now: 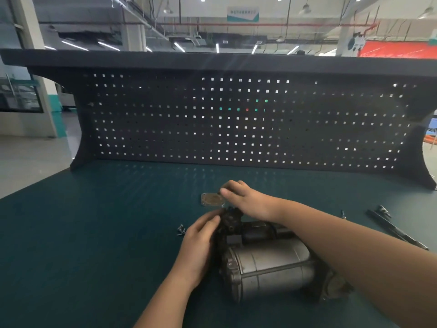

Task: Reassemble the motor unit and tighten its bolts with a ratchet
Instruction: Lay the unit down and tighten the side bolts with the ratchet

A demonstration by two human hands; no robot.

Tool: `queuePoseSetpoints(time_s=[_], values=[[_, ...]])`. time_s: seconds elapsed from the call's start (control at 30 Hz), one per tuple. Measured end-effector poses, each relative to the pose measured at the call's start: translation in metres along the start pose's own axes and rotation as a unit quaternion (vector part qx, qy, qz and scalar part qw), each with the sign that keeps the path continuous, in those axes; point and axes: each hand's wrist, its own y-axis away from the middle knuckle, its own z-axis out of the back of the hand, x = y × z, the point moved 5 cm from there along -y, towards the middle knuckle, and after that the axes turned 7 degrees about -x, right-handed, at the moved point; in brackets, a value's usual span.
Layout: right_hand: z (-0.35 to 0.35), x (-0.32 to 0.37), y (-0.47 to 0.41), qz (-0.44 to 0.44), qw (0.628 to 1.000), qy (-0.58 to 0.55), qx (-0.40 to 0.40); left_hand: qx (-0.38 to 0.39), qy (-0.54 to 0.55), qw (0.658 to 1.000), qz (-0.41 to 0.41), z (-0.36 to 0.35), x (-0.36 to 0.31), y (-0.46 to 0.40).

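Two bare hands work at the motor unit [267, 263], which lies on its side on the green desk [94, 233], near the front edge and a little right of the middle. Its grey cylindrical body points toward the right, with a smaller dark cylinder lying along its far side and a black housing [230, 220] at its far left end. The left hand [197, 245] is curled against that end of the unit, its fingers wrapped onto the dark housing, so its grip is closed on the motor unit. The right hand [243, 200] reaches across from the right, its forearm passing over the unit's body; its fingertips are bent down at the edge of a flat metal cover plate [212, 200] that lies on the desk just behind the housing. Whether this grip actually pinches the plate or only touches it cannot be told, since the fingertips hide the contact.

Just left of the left hand a small cluster of bolts [181, 230] lies on the desk. Well to the right, a long dark ratchet [397, 230] lies diagonally, with a socket piece [384, 211] beside its far end and a single small bolt [343, 214] standing apart nearer the forearm. A black perforated back panel [236, 119] rises along the far edge of the desk.
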Motion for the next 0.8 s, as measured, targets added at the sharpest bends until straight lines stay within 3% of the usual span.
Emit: queuePoseSetpoints(time_s=[0.13, 0.33, 0.5, 0.57, 0.7, 0.8], values=[[0.012, -0.016, 0.009, -0.049, 0.998, 0.033, -0.003, 0.009, -0.042, 0.999, -0.01, 0.001, 0.001, 0.001], [0.015, -0.019, 0.018, -0.083, 0.996, -0.009, -0.038, 0.018, -0.071, 0.997, -0.02, 0.003, 0.0, 0.002], [0.012, -0.02, 0.02, -0.118, 0.99, 0.039, -0.061, 0.032, -0.106, 0.992, -0.057, 0.006, -0.005, 0.001], [0.01, -0.021, 0.022, -0.139, 0.988, -0.002, -0.063, 0.025, -0.133, 0.987, -0.084, 0.007, -0.01, 0.001], [0.006, -0.027, 0.021, -0.192, 0.959, -0.199, -0.061, 0.004, -0.205, 0.969, -0.136, 0.004, -0.017, 0.005], [0.004, -0.031, 0.019, -0.189, 0.953, -0.228, -0.067, -0.009, -0.242, 0.957, -0.16, 0.002, -0.018, 0.008]])
